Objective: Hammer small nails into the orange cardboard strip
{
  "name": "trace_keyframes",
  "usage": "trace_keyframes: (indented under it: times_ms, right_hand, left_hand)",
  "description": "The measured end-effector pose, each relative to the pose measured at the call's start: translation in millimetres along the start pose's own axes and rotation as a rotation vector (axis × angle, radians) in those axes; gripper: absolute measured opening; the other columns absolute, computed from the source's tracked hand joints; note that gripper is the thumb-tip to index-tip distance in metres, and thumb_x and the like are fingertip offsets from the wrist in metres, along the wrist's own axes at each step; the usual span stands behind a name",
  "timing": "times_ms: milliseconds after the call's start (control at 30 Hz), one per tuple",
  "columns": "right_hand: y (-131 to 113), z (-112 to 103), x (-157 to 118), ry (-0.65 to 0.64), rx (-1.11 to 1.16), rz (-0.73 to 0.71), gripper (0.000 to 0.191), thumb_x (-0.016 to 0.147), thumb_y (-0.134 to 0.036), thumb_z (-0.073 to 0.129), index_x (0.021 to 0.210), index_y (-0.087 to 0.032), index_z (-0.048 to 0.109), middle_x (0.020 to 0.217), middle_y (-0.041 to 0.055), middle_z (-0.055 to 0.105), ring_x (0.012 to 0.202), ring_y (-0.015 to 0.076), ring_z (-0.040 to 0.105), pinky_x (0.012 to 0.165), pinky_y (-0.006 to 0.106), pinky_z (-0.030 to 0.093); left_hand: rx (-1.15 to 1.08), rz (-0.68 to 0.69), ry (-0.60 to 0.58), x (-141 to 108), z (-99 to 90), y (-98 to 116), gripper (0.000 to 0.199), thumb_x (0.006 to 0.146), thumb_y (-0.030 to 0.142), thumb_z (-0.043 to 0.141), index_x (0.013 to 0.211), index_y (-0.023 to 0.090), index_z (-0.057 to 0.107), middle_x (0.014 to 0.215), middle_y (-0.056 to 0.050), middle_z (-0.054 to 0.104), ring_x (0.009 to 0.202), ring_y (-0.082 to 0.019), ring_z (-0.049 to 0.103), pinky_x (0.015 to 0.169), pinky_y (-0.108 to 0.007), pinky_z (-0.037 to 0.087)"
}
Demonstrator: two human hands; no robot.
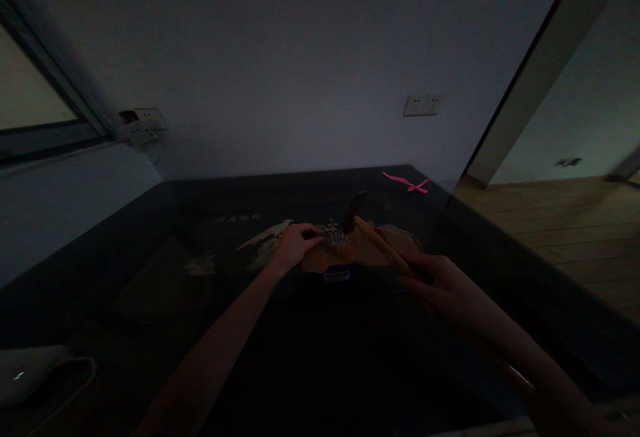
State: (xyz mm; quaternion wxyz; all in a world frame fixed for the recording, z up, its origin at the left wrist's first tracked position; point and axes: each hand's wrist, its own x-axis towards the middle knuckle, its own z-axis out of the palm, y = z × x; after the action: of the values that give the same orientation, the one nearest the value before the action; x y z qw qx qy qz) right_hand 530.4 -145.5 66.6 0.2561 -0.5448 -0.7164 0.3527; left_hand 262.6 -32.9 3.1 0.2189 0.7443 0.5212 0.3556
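Observation:
A wooden-handled hammer (381,245) is in my right hand (433,277), its fingers wrapped round the lower handle. The dark hammer head is raised above an orange-tan, dotted piece (367,250) lying on the dark table. A row of thin dark nail-like pins (334,236) stands up from this piece. At the left end of the row, my left hand (299,242) has thumb and fingers pinched together; whatever is between the fingertips is too small and dim to make out. A blue label with a pale panel (337,276) shows at the near edge of the piece.
A pink ribbon (413,187) lies near the table's (225,190) far right corner. At the lower left sits a white device (30,370) with a cable. Behind the table rises a wall with a socket (423,105). The room is very dark.

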Motion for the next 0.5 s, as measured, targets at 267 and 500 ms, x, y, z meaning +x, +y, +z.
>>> trace_keyframes:
  times_ms: [267,500]
  right_hand:
    - [26.2,12.7,-32.7,0.312,0.419,0.056,0.045,0.072,-0.040,0.067,0.110,-0.016,0.063,0.070,0.0019,0.063,0.067,0.0204,0.061,0.052,0.026,0.049]
    - [60.3,51.4,-101.4,0.306,0.958,0.130,0.038,0.064,-0.041,0.077,0.096,-0.031,0.060,0.069,-0.0024,0.065,0.039,0.0097,0.053,0.035,0.020,0.043]
  left_hand:
    - [-0.027,0.050,-0.028,-0.1,-2.1,-1.7,0.024,0.070,0.017,0.066,0.094,0.017,0.067,0.092,-0.005,0.070,0.081,-0.018,0.065,0.077,-0.031,0.051]
    - [-0.110,0.078,0.029,0.9,-24.5,-14.3,0.041,0.076,0.031,0.061,0.113,0.016,0.056,0.104,-0.008,0.066,0.090,-0.018,0.064,0.086,-0.036,0.050]
